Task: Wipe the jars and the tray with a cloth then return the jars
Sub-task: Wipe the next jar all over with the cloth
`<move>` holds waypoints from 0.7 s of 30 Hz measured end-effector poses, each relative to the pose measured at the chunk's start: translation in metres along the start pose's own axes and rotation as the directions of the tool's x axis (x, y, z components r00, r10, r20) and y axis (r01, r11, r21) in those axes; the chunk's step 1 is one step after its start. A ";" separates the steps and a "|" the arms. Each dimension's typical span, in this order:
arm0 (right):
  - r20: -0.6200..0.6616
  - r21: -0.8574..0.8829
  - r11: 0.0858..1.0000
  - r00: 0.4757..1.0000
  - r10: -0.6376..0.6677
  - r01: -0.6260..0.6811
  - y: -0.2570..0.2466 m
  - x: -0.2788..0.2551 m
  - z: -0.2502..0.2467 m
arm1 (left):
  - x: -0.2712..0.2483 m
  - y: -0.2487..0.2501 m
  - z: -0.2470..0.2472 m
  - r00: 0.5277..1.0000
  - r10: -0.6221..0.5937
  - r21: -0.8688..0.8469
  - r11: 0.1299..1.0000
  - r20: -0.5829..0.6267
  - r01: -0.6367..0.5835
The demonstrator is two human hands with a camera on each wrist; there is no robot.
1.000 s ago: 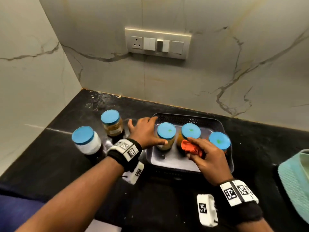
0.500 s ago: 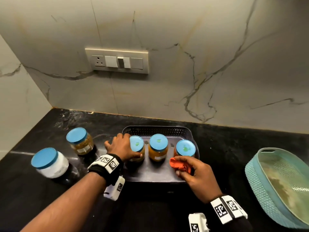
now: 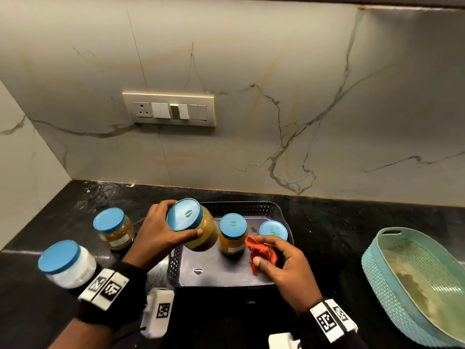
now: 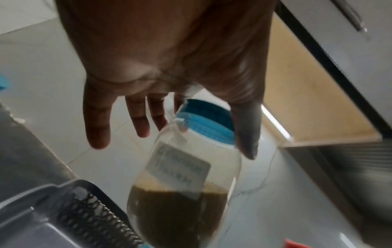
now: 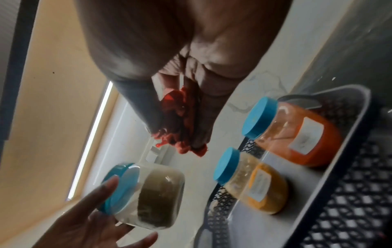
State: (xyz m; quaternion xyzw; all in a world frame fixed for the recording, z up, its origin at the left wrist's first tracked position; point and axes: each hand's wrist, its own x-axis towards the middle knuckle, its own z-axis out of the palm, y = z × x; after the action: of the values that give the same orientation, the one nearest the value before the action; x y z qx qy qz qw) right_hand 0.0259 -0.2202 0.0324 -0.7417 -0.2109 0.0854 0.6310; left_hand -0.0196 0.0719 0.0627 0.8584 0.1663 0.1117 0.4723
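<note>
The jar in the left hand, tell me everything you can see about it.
The jar is clear and looks plastic, with a blue screw lid and a pale label too blurred to read. It is partly full of dark brownish-green powder. The left hand holds it by the lid end in a finger-and-thumb grip, tilted and lifted above the left end of the dark tray, touching nothing else.

Left hand [image 4: 169,67]: seen from the wrist, thumb and fingers spread around the lid end of a jar.
Jar [image 4: 182,193]: clear, tilted, blue lid [image 4: 205,124] on, white label (text too blurred to read), dark brown filling in the lower part.
Tray [image 4: 63,218]: grey, mesh wall, at lower left.
</note>
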 end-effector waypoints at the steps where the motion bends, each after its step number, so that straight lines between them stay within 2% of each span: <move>1: 0.026 0.037 0.999 1.000 -0.004 0.003 -0.003 0.002 0.004 | -0.008 0.006 -0.005 1.000 0.007 -0.185 0.983 0.019 -0.003; 3: 0.071 0.131 0.991 0.997 -0.026 0.017 -0.012 0.008 0.013 | -0.022 0.012 -0.007 0.997 0.015 -0.513 0.858 0.072 0.024; 4: 0.076 0.177 0.984 0.996 -0.047 0.033 -0.017 0.010 0.017 | -0.027 0.013 -0.005 0.994 0.006 -0.613 0.788 0.106 0.061; 6: 0.067 0.268 0.960 0.993 -0.095 0.074 -0.026 0.013 0.028 | -0.035 0.010 -0.001 0.990 0.010 -0.734 0.672 0.142 0.099; 7: 0.048 0.302 0.948 0.992 -0.115 0.095 -0.029 0.014 0.030 | -0.036 0.009 0.003 0.990 0.031 -0.758 0.646 0.139 0.086; 10: 0.035 0.387 0.917 0.992 -0.123 0.099 -0.037 0.014 0.043 | -0.047 0.003 0.007 0.993 0.090 -0.747 0.665 0.080 0.000; 12: 0.071 0.402 0.911 0.990 -0.124 0.086 -0.041 0.012 0.049 | -0.052 0.003 0.011 0.993 0.101 -0.701 0.713 0.067 -0.025; 17: 0.112 0.250 0.958 0.979 -0.171 0.139 -0.047 0.007 0.056 | -0.061 0.002 0.013 0.987 0.150 -0.565 0.820 0.057 -0.092; 21: 0.031 0.262 0.953 0.986 -0.166 0.152 -0.064 0.009 0.054 | -0.066 -0.005 0.011 0.980 0.196 -0.439 0.885 0.046 -0.156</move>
State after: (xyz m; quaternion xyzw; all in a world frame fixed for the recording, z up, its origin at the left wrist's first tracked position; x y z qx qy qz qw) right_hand -0.0009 -0.1604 0.0858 -0.6312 -0.2737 0.0806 0.7212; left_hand -0.0772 0.0404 0.0507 0.7476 0.0375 0.1499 0.6459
